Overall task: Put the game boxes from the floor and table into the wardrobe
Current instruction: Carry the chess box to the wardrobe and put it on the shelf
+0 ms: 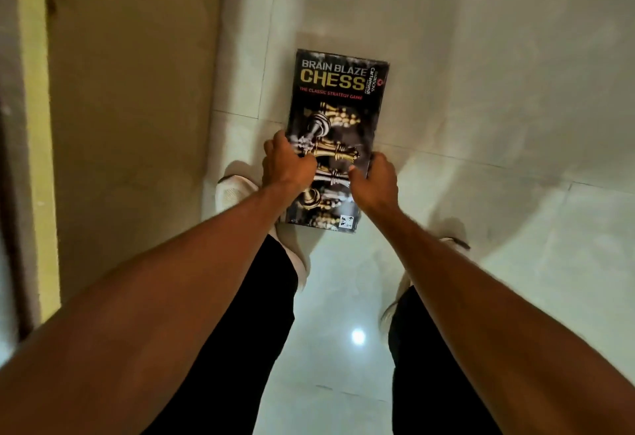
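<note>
A black chess game box (338, 101) with gold "CHESS" lettering and pictured chess pieces lies flat over the pale tiled floor, straight ahead of me. My left hand (287, 164) grips its left edge, fingers curled under the side and thumb on the cover. On the opposite edge my right hand (374, 178) holds it the same way. The lower middle of the cover is partly hidden by my hands. I cannot tell whether the box rests on the floor or is lifted just off it.
A beige wall or door panel (137, 125) runs along the left, with a yellowish frame strip (32, 125) beside it. My white shoes (233, 194) and black trousers (247, 331) stand just behind the box. Glossy white floor tiles (498, 91) stretch to the right.
</note>
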